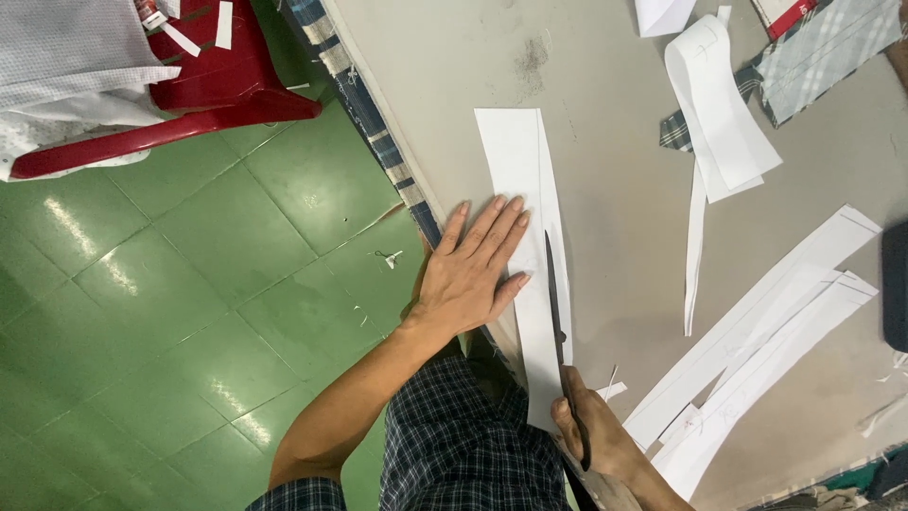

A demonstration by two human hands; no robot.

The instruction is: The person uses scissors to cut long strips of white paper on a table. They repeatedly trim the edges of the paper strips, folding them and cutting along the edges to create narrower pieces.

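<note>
White paper strip (520, 189) lies lengthwise on the grey table (605, 123), near its left edge. Left hand (473, 270) presses it flat, fingers spread open. Right hand (596, 431), partly cut off below the strip, grips dark scissors (558, 322) with blades along the strip. More paper strips (766, 331) lie right. A red-and-white package (785, 14) is cut off far above them.

One small packet and one label-like card, both at the top edge

A small red-and-white packet (148, 12) lies at the top left on the red plastic chair (227, 90), beside white cloth, only partly in view. At the top right, a flat red-and-white card or label (787, 13) lies slanted on the tabletop (605, 151), against checked fabric and cut off by the frame. No signs or screens show.
</note>
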